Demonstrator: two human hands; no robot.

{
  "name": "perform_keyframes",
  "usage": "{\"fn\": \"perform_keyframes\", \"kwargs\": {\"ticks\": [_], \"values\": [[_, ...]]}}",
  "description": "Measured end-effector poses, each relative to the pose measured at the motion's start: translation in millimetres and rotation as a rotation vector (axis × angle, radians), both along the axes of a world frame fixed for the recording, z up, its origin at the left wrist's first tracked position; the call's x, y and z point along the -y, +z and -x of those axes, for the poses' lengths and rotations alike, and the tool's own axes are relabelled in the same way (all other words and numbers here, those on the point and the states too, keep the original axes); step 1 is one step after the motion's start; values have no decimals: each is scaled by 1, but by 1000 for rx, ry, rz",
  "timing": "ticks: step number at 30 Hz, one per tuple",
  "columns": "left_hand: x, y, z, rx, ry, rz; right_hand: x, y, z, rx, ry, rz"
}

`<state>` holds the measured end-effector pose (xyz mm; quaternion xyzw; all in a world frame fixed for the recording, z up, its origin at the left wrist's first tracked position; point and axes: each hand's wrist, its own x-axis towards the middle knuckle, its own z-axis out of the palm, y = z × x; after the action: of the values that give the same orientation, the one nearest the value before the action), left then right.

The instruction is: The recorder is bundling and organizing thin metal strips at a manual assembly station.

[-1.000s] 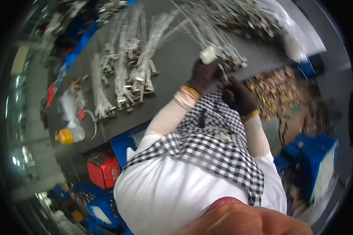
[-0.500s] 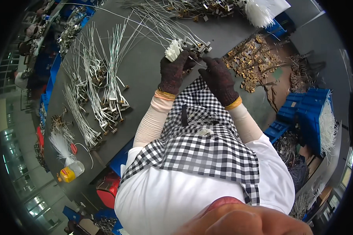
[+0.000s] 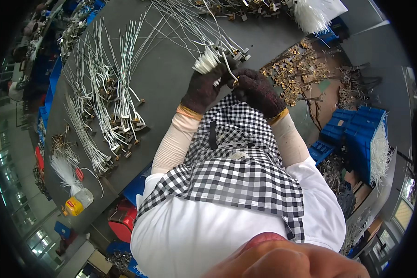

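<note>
Both hands wear dark knit gloves with yellow cuffs. My left hand (image 3: 201,89) is closed around a bundle of short white sleeves (image 3: 205,62), whose ends stick out above its fingers. My right hand (image 3: 260,92), just beside it, pinches the end of a thin white wire (image 3: 229,67) that runs up and away over the table. A small brass-coloured bit shows at the pinched end. Beyond the hands lie long wires with small metal-and-white end pieces (image 3: 240,54).
Several bundles of white wires with end pieces (image 3: 123,111) lie on the dark table to the left. Small brass-coloured parts (image 3: 299,74) are heaped at right, near blue crates (image 3: 365,134). A cut bottle (image 3: 80,201) holding white strands stands at the near left edge.
The white wire now stands out between my hands, its end in my right fingers. My right hand has moved closer to my left, and the view has shifted slightly.
</note>
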<state>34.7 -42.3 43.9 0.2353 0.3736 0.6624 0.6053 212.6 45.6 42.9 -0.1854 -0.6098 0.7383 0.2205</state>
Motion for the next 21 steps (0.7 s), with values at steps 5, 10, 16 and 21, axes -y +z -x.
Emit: {"fn": "perform_keyframes", "kwargs": {"ticks": [5,10,16,21], "values": [[-22,0,28,193,22,94,-11,-1,11,163,20,234],[-30,-10,25,-343,242,-94,-27,-25,23,183,-37,398],[-47,-41,54,-594,359,429,-61,-12,45,424,-153,114],[-48,-45,72,-521,313,575,-174,-54,75,646,-461,-756]]}}
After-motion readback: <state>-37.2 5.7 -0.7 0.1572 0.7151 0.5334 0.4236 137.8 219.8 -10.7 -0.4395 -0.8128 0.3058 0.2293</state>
